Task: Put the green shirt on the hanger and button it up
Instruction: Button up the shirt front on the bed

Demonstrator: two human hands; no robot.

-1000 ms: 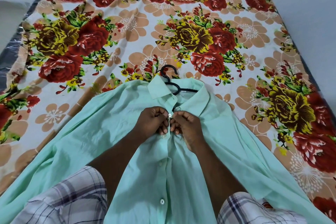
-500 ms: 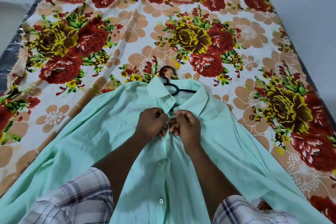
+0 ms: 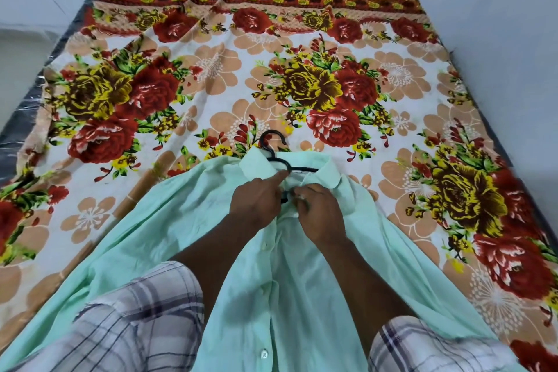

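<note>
While the green shirt is pinched by the left hand and right hand, the hanger may be tugged askew.

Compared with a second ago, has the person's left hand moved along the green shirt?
Yes. The left hand has moved up the green shirt toward the collar, closer to the black hanger's hook, which stayed put on the floral bedsheet.

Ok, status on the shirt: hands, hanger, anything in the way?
Left hand and right hand both pinch the green shirt placket just below the collar. Shirt over the black hanger, hook poking out above the collar. Nothing seen blocking.
</note>
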